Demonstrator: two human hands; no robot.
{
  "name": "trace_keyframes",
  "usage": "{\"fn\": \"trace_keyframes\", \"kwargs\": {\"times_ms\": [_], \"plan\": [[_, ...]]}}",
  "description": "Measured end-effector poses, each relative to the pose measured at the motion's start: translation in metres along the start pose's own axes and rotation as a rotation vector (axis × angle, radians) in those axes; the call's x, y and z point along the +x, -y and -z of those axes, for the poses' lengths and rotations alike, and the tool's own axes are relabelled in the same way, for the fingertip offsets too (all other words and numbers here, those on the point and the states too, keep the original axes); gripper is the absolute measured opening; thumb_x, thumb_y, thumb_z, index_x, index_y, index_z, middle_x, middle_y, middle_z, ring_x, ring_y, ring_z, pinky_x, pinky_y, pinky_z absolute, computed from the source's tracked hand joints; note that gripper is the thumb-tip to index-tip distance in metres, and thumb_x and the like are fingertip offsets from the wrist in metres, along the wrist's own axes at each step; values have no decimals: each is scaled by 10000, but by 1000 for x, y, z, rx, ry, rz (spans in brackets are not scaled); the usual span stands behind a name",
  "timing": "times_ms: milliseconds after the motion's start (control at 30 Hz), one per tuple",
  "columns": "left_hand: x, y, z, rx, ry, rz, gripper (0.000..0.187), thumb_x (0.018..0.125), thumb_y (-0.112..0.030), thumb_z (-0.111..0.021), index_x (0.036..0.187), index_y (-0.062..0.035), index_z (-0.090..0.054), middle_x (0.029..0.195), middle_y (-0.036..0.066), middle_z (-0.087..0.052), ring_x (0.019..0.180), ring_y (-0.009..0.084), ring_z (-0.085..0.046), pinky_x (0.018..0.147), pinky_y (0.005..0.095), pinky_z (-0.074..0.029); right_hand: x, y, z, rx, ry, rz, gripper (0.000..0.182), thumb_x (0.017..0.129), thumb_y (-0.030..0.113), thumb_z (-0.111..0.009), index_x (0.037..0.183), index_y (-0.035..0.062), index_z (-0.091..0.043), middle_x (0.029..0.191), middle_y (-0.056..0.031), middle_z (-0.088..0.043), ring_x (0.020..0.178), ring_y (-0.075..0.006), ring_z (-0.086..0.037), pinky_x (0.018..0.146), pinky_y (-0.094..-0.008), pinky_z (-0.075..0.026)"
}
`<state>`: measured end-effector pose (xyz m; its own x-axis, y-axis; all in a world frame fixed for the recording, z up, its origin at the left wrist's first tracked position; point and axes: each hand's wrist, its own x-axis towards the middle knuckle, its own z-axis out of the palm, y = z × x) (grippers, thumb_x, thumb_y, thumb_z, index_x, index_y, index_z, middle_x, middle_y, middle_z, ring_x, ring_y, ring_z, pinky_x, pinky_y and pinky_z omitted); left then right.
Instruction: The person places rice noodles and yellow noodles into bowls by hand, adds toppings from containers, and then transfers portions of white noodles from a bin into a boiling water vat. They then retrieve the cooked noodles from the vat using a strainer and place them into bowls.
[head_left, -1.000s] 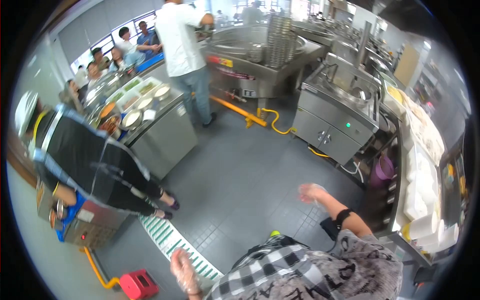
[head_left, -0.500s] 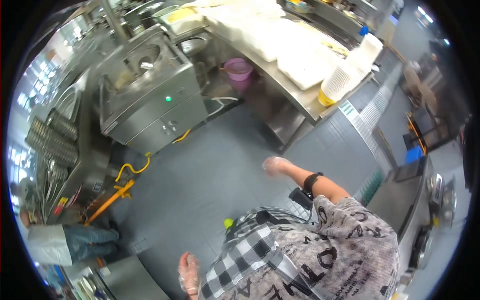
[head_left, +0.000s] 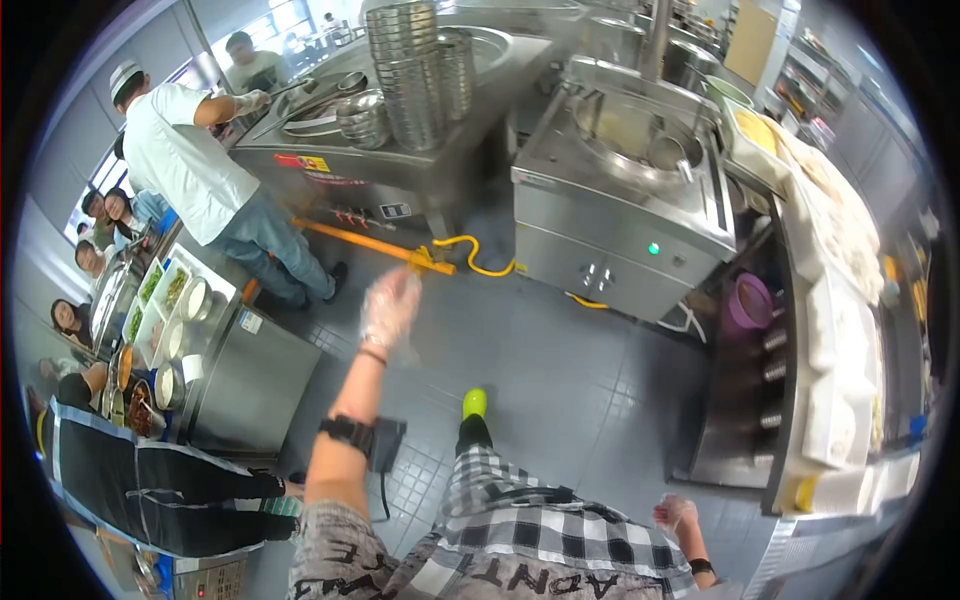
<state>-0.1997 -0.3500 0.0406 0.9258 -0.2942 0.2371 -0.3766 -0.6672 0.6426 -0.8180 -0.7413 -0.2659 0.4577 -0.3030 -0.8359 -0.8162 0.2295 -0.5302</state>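
My left hand [head_left: 390, 305] wears a clear plastic glove and is stretched forward over the grey tiled floor [head_left: 520, 360], fingers loosely apart and holding nothing. A black band [head_left: 345, 430] circles that wrist. My right hand [head_left: 675, 513], also gloved, hangs low by my side near the checked apron [head_left: 540, 520], loosely curled with nothing in it. My yellow-green shoe [head_left: 474, 402] shows below the left hand.
Ahead stands a steel cooking machine [head_left: 620, 220] with a green light, beside stacked steel bowls [head_left: 405, 60], an orange bar [head_left: 370, 243] and a yellow hose [head_left: 480, 262]. A worker in white [head_left: 190, 160] stands left. A food counter [head_left: 250, 380], a person in black [head_left: 130, 480], a purple bucket [head_left: 748, 305], white boxes [head_left: 835, 330].
The view has swung back toward the cooking machines. My left arm has risen forward from low at my side, and my right hand has dropped from in front to beside my hip.
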Motion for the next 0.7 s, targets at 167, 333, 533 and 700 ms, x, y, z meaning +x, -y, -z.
{"fn": "trace_keyframes", "kwargs": {"times_ms": [167,333,533,700], "plan": [[186,39,21,257,-227,29,282,768,-315,-553,959,-112,-598,998,132,-590,961,302,-546,833,385,-434,56,106,-44,371,-49,-205,265,837,327,-391,944,170,-575,872,-96,-583,860,-263,-552,672,-420,-455],[346,68,26,431,-365,21,361,788,-310,-517,1094,-120,-511,1154,112,-494,1065,282,-470,894,390,-395,70,211,-108,-83,-110,29,251,860,249,-341,998,159,-530,964,-123,-556,918,-260,-535,753,-433,-437],[480,96,21,639,-1,62,386,769,-359,-531,1068,-114,-546,1156,118,-516,1106,275,-457,912,378,-393,0,411,-178,342,-192,-282,177,874,111,-381,1032,80,-454,909,-117,-543,756,-218,-515,625,-337,-443],[513,72,28,512,197,215,461,745,-485,-481,993,-129,-638,1096,132,-572,1035,295,-531,874,387,-413,62,348,-140,500,-59,-310,111,867,71,-392,956,54,-456,756,-127,-529,584,-205,-517,481,-325,-461]]}}
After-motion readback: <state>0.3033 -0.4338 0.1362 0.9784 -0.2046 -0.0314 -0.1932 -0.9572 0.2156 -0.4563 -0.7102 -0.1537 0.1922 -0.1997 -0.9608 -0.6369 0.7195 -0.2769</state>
